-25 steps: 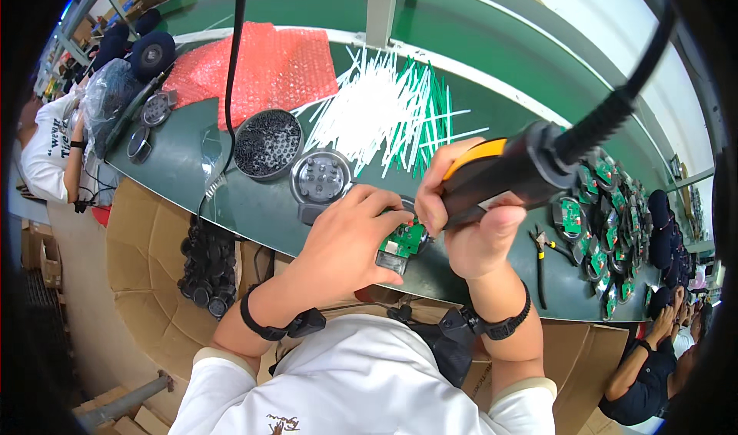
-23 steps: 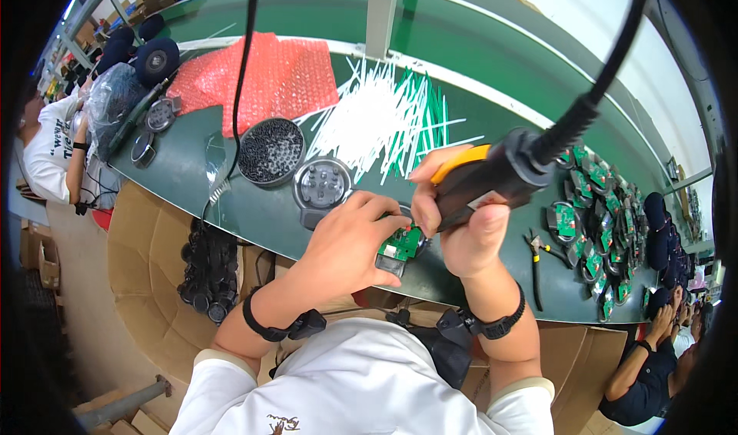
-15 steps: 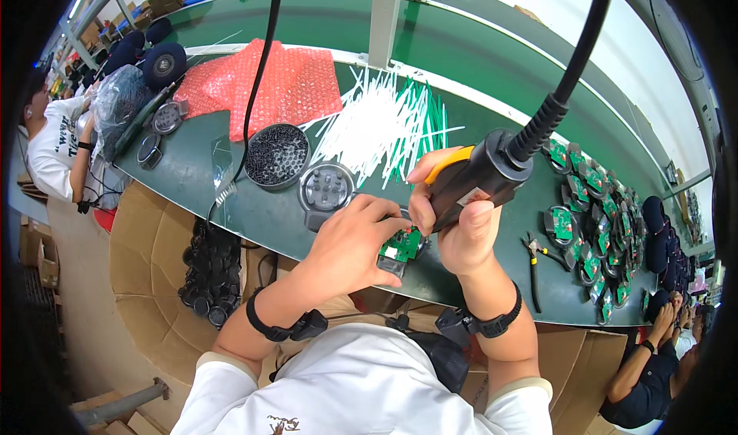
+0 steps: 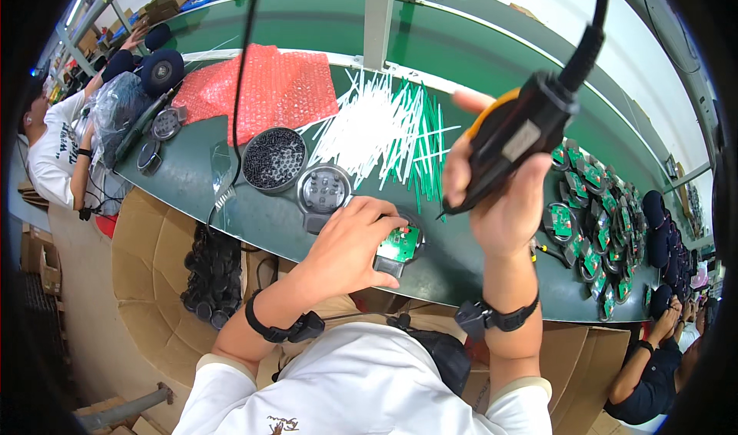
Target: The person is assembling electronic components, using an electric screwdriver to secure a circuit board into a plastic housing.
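My left hand [image 4: 344,243] grips the left side of a round black housing [image 4: 390,267] at the table's near edge, its fingers over a green circuit board [image 4: 401,244] inside. In my right hand [image 4: 503,204] is a black electric screwdriver [image 4: 513,149] with a yellow lever. Its thin tip points down and left, above the table and apart from the board. Another black round housing [image 4: 325,189] lies just beyond my left hand. Next to that stands a round tray [image 4: 274,158] of small black pieces that look like screws.
White and green strips [image 4: 377,124] lie in a heap behind, beside red bubble wrap [image 4: 269,89]. Many board-fitted housings [image 4: 596,220] are piled at right. Cutters [image 4: 550,252] are partly hidden by my right wrist. A black cable [image 4: 244,74] hangs at left. Co-workers sit on both sides.
My right hand has lifted the screwdriver away from the board, up and to the right, so more of the board shows. My left hand stays on the housing.
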Demonstrator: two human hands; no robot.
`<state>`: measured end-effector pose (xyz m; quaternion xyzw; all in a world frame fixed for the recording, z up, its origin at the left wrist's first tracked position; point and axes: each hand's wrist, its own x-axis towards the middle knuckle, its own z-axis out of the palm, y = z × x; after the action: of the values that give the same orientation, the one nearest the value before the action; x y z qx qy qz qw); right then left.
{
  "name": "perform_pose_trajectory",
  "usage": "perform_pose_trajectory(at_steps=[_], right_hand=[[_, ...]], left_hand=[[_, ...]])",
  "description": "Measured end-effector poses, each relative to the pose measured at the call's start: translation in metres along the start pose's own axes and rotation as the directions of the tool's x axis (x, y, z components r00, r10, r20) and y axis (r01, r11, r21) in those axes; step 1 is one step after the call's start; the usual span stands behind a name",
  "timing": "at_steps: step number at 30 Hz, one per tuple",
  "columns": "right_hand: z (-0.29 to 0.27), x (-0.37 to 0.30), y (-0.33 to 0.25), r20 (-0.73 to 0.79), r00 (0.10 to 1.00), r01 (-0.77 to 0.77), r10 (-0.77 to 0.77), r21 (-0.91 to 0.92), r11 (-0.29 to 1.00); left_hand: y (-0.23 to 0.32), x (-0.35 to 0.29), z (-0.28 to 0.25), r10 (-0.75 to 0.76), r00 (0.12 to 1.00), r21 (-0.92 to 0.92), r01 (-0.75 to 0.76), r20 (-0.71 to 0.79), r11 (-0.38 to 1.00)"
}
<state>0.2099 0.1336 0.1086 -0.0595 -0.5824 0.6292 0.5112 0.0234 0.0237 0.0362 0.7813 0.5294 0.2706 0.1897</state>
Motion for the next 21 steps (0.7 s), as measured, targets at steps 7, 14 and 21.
perform_pose_trajectory(at_steps=[7, 14, 21], right_hand=[[-0.017, 0.012, 0.015, -0.121, 0.992, -0.005, -0.025, -0.242, 0.970], [-0.016, 0.007, 0.011, -0.159, 0.987, -0.061, 0.015, -0.289, 0.955], [0.013, -0.007, 0.015, -0.087, 0.979, -0.184, 0.183, 0.000, 0.983]], left_hand=[[-0.002, -0.003, 0.002, -0.035, 0.999, -0.071, 0.037, 0.022, 0.997], [-0.002, -0.004, -0.002, 0.049, 0.999, -0.060, -0.048, 0.011, 0.997], [0.000, -0.004, -0.003, 0.021, 0.999, -0.056, -0.020, 0.024, 0.998]])
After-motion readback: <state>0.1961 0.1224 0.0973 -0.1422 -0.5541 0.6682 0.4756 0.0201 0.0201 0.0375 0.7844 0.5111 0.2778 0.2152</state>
